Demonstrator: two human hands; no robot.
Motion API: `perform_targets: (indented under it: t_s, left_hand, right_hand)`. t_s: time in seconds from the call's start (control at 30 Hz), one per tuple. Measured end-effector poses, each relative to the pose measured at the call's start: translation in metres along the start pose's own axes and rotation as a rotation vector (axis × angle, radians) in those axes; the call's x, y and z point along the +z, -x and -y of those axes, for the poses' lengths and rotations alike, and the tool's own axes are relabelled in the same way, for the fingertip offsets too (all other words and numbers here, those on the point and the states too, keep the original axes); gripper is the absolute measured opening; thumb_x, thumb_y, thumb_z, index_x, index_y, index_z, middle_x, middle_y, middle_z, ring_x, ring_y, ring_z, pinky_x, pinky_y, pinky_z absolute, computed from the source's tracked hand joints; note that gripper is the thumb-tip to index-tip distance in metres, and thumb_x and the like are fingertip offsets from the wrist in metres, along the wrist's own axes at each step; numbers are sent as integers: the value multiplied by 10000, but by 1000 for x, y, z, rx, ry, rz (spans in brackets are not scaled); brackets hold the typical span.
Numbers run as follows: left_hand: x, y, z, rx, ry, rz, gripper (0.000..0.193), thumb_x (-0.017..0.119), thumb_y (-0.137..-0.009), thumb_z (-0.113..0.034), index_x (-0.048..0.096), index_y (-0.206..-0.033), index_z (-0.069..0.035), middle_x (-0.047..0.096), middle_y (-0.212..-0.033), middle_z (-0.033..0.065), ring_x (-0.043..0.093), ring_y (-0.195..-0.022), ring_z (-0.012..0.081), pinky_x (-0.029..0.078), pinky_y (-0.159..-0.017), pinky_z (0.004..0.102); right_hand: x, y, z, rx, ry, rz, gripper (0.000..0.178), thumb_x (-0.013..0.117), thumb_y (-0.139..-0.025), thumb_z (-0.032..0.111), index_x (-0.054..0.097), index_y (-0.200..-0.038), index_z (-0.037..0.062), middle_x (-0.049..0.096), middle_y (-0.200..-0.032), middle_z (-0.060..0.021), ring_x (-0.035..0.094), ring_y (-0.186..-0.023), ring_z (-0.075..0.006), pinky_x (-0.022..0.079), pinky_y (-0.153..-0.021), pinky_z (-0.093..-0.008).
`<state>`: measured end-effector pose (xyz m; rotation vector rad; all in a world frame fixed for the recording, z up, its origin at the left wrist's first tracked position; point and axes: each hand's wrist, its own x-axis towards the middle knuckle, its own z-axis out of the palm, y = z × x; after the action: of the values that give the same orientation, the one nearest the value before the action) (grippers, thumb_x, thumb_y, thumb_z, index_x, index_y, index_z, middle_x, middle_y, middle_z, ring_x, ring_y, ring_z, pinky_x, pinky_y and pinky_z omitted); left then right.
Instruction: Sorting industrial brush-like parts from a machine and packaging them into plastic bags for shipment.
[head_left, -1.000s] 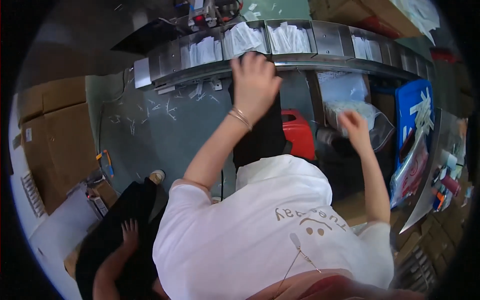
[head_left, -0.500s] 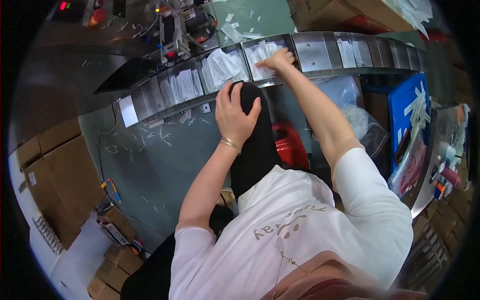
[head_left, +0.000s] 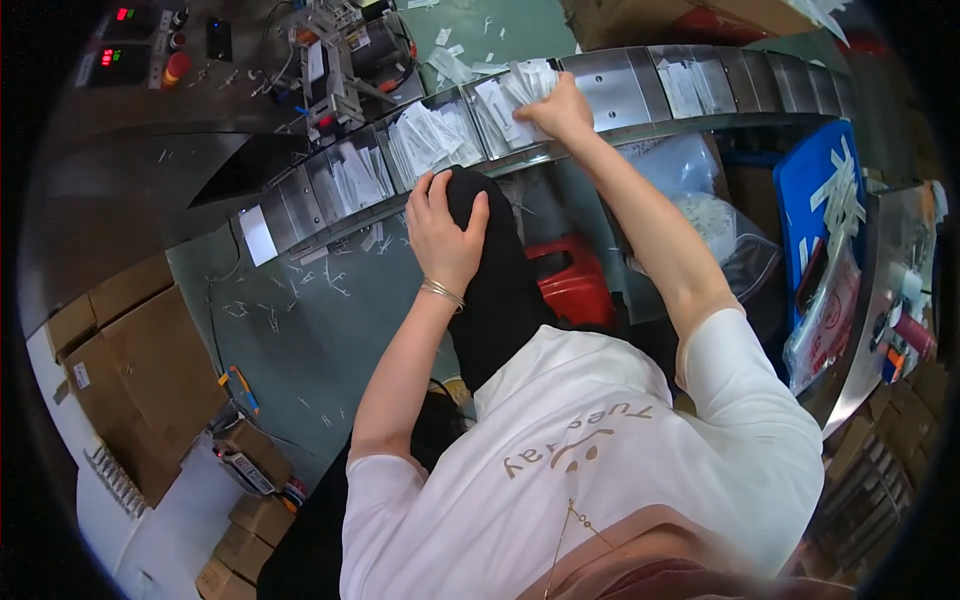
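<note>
My right hand is closed around a bunch of slim white packets, thumb on the near side and fingers at the far right. The bunch stands tilted up at the right end of one section of a segmented metal conveyor. More white packets fill the section to its left, and smaller groups lie in other sections. My left hand rests on my raised knee in black trousers, fingers spread, holding nothing.
Beyond the conveyor stands a metal machine, with a control panel at far left. A blue tray and clear plastic bags are on the right. Cardboard boxes stand left. Small white pieces litter the green floor.
My right hand has gathered the packets into a raised bunch at the right of the section. The whole view has shifted slightly; my left hand stays on the knee.
</note>
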<state>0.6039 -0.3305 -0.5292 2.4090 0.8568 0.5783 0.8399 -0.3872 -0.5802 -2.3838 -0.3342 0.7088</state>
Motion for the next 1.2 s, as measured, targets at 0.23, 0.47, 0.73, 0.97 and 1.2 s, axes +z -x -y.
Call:
perform_targets:
  t_s: [0.23, 0.47, 0.73, 0.97, 1.2]
  left_hand:
    - [29, -74, -13, -314, 602, 171, 689, 611, -841, -500, 473, -1207, 67, 532, -1214, 224, 481, -1172, 309, 371, -971, 364]
    - [86, -122, -43, -599, 999, 446, 804, 650, -792, -566, 457, -1181, 110, 569, -1116, 168, 539, -1028, 203, 423, -902, 311]
    - [129, -57, -134, -339, 992, 367, 450, 558, -933, -361, 442, -1156, 13, 538, -1111, 118, 510, -1014, 160, 415, -878, 283]
    - [162, -4, -300, -290, 1118, 845, 481, 526, -951, -364, 396, -1256, -17, 541, -1139, 116, 496, -1053, 161, 400, -901, 278]
    - [254, 16, -440, -193, 1404, 948, 488, 425, -973, -440, 548, -1085, 19, 574, -1054, 76, 521, -937, 134, 419, -834, 269]
  right_hand:
    - [-23, -3, -28, -216, -634, 153, 616, 825, -590, 137, 536, -1106, -33, 655, -1026, -124, 638, -925, -215, 500, -816, -325]
    - [-57, 43, -16, -164, -1010, 499, 530, 756, -695, 46, 556, -1185, 10, 636, -1088, -82, 606, -993, -176, 466, -882, -320]
    - [-126, 103, -77, -174, -1176, 252, 674, 781, -641, 32, 491, -1249, 19, 597, -1155, -85, 563, -1073, -193, 449, -923, -337]
    - [-232, 166, -197, -72, -1150, -166, 701, 814, -590, 22, 525, -1228, 26, 594, -1174, -70, 555, -1080, -183, 433, -941, -332]
    - [-326, 177, -299, -391, -961, -654, 1036, 871, -566, 58, 249, -1393, 29, 467, -1312, -110, 466, -1190, -200, 372, -1019, -341]
